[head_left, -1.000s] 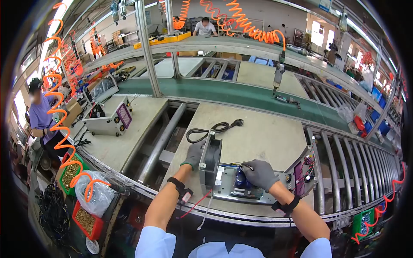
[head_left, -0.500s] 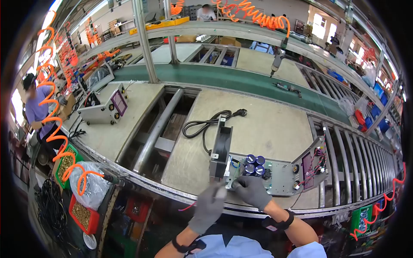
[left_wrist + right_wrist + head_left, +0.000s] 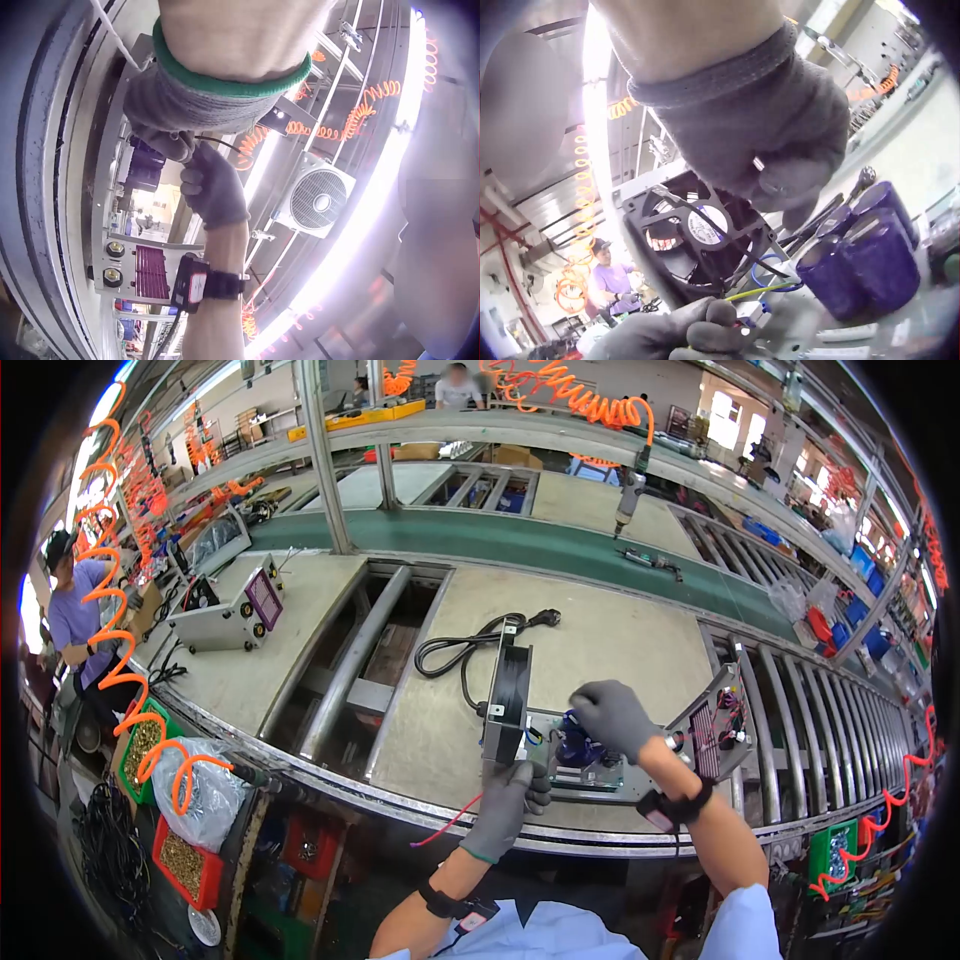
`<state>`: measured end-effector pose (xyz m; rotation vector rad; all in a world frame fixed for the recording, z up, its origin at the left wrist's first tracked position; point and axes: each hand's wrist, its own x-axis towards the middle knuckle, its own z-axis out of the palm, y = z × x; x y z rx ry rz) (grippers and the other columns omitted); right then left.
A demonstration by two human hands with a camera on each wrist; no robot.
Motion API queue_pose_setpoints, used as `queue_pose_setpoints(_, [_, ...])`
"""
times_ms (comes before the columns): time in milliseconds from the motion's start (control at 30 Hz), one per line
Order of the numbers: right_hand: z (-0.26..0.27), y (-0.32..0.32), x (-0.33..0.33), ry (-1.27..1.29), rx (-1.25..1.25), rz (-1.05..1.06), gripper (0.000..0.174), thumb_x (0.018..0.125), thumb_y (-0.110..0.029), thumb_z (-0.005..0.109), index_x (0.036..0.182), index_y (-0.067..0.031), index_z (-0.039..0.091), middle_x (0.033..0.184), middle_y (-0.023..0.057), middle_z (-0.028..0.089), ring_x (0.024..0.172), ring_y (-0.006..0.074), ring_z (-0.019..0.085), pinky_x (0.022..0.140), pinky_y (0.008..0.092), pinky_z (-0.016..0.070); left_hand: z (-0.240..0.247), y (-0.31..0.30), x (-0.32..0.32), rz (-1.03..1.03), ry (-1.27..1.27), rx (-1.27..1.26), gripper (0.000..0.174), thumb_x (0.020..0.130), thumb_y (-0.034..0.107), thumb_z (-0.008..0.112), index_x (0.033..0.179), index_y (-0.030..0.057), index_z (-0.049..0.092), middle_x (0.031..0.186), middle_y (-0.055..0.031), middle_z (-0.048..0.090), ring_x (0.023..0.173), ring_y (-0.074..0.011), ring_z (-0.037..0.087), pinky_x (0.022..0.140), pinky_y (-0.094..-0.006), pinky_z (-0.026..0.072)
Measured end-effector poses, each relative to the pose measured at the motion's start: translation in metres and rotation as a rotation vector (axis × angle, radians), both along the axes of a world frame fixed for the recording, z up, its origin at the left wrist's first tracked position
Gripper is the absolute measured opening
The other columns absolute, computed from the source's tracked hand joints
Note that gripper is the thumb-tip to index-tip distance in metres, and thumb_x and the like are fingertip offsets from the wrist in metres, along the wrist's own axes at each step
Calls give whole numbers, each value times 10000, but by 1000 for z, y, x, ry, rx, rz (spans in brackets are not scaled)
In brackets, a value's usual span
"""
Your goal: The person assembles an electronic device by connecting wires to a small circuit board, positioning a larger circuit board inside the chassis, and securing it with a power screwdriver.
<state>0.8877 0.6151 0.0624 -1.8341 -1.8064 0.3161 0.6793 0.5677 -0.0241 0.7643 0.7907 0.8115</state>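
In the head view a black fan (image 3: 512, 685) stands upright on an open metal chassis (image 3: 590, 796). At its lower front corner the gloved left hand (image 3: 508, 810) has curled fingers; the right wrist view shows this hand (image 3: 705, 334) pinching by a yellow-green wire (image 3: 761, 292). Over purple capacitors (image 3: 577, 745) is the gloved right hand (image 3: 612, 715), fingers bent. A small pale and red spot shows at its fingers (image 3: 780, 180); whether they hold anything cannot be told. The left wrist view shows a thin dark wire (image 3: 217, 141) near both hands.
A black power cord (image 3: 465, 650) lies behind the fan. Rollers (image 3: 800, 730) are at right, another metal unit (image 3: 225, 610) at left. A power tool (image 3: 630, 495) hangs over the green belt (image 3: 440, 540). A person in purple (image 3: 75, 610) stands far left.
The right hand has risen from the wires beside the fan to above the capacitors. The left hand has moved slightly up and right, to the fan's lower corner. The view has shifted slightly.
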Motion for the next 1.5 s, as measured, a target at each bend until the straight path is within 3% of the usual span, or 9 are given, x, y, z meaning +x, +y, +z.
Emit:
queue_pose_setpoints(200, [9, 43, -45, -243, -735, 208, 419, 819, -318, 625, 937, 69, 735, 902, 272, 722, 787, 387, 735, 737, 438, 582, -1, 6, 0, 10, -372, -342, 169, 1051, 256, 565, 1051, 94, 612, 783, -9, 563, 621, -126, 536, 511, -254, 398])
queue_pose_setpoints(333, [-34, 57, -48, -194, -791, 201, 317, 826, -227, 613, 910, 45, 752, 831, 223, 730, 673, 341, 711, 666, 425, 580, -6, 10, -5, -66, -473, -365, 235, 1085, 287, 471, 1174, 112, 599, 791, 0, 533, 646, -125, 482, 542, -251, 378])
queue_pose_setpoints(467, [-85, 75, -27, -760, -467, 706, 269, 856, -203, 600, 815, 0, 771, 731, 157, 716, 639, 284, 699, 648, 414, 560, -5, 13, -10, -66, -328, -239, 268, 1096, 264, 426, 1167, 77, 604, 821, -8, 558, 657, -118, 493, 558, -249, 395])
queue_pose_setpoints(567, [-16, 14, -43, 56, -729, 44, 295, 883, -223, 587, 741, -16, 744, 665, 140, 681, 566, 249, 654, 559, 390, 523, -5, 9, -6, 15, -192, -118, 283, 1081, 284, 482, 1139, 33, 600, 864, -41, 609, 700, -134, 567, 583, -259, 443])
queue_pose_setpoints(700, [-3, -64, -31, 693, -788, 59, 289, 948, -285, 580, 806, -59, 692, 611, 34, 613, 429, 91, 481, 399, 266, 359, -13, 9, -2, 104, -100, -54, 301, 1048, 301, 566, 1120, 13, 612, 844, -36, 623, 687, -113, 599, 552, -244, 461])
queue_pose_setpoints(933, [-49, -126, -35, 1040, -718, 84, 308, 1027, -296, 570, 1000, -14, 691, 767, 7, 646, 600, 58, 556, 509, 225, 443, 14, 14, -3, -125, 435, 196, 359, 947, 380, 703, 1015, 28, 682, 751, 11, 592, 585, -46, 523, 523, -224, 428])
queue_pose_setpoints(1067, [-70, -117, -28, 1030, -760, 133, 317, 1027, -304, 571, 966, -23, 703, 764, 10, 640, 608, 65, 560, 549, 232, 469, -1, 16, 3, -136, 741, 510, 431, 897, 389, 715, 986, -33, 694, 699, -47, 625, 679, -159, 622, 651, -350, 501])
queue_pose_setpoints(1167, [-65, -112, -31, 1087, -786, 33, 331, 1022, -323, 583, 930, -30, 706, 726, 2, 626, 609, 64, 556, 563, 238, 472, -11, 15, 7, -176, 531, 278, 328, 936, 361, 711, 931, 36, 672, 657, 29, 548, 531, -50, 491, 469, -242, 400])
queue_pose_setpoints(1500, [-79, -107, -28, 1018, -735, 133, 379, 1023, -383, 620, 835, -56, 663, 686, -37, 571, 592, 38, 493, 536, 220, 416, -7, 8, 16, -112, 317, 129, 319, 986, 352, 647, 840, 71, 610, 628, 56, 470, 494, -29, 405, 425, -225, 301])
